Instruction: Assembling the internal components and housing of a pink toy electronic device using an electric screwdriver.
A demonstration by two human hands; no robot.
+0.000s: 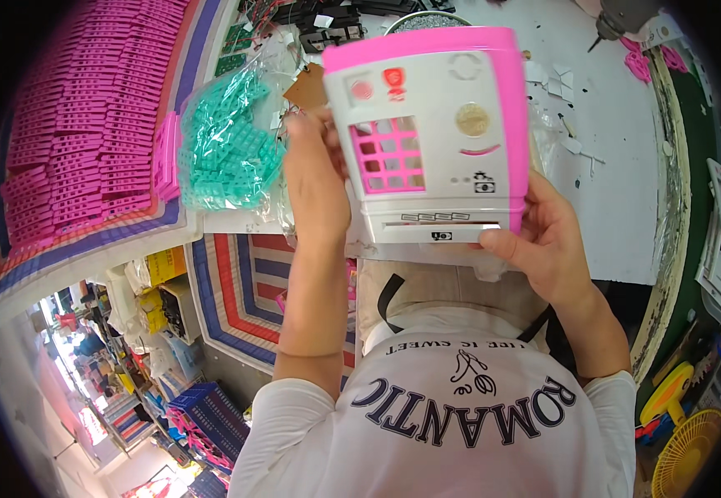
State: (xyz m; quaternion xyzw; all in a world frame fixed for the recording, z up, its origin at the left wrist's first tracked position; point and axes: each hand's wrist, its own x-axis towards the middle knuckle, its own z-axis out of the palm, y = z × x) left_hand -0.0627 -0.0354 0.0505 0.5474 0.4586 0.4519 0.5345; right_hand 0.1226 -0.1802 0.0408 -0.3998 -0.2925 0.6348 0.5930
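Note:
A pink-and-white toy money box casing (448,149) is raised over the worktable, its white front toward me. A pink grid fills the square opening at its left, and a narrow slot runs along the lower edge. My right hand (543,236) grips the lower right corner, thumb on the front and fingers round the side. At the left edge, my left hand (319,166) is closed against the casing with its fingers curled; their tips are partly hidden and slightly blurred. Close to the left wrist lies a clear bag of teal plastic grids (232,149).
Stacked pink plastic grids (91,116) cover a striped surface at left. Behind the casing are a round metal container (427,18) and black parts (327,37). An electric screwdriver (618,21) hangs at far right above the white worktable (613,224). A yellow fan (688,456) stands lower right.

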